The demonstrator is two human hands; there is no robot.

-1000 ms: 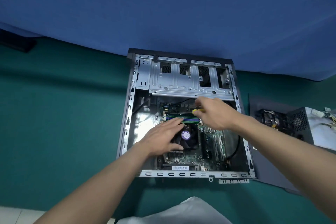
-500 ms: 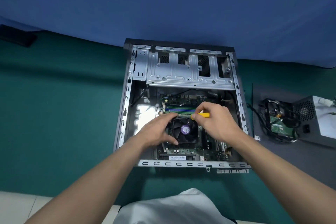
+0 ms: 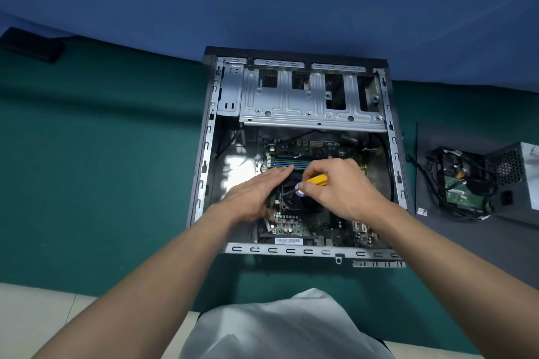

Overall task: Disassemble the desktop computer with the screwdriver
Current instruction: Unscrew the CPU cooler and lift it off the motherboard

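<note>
An open desktop case (image 3: 204,154) lies flat on the green table, its motherboard (image 3: 297,226) exposed. In the middle of the board sits a black cooler fan (image 3: 291,201). My right hand (image 3: 341,186) grips a yellow-handled screwdriver (image 3: 316,180), whose shaft slants down-left toward the fan's near-left corner. My left hand (image 3: 256,195) rests flat with straight fingers on the fan's left side, fingertips near the green and blue memory slots (image 3: 287,162).
A silver drive cage (image 3: 309,99) fills the far end of the case. On a dark panel (image 3: 478,239) to the right lie a removed power supply (image 3: 516,172), a green-boarded drive (image 3: 460,189) and tangled cables. A black object (image 3: 32,44) lies far left.
My right hand has come down from the memory slots to the fan with the screwdriver, its tip now pointing at the fan's left corner. My left hand has flattened along the fan's left side.
</note>
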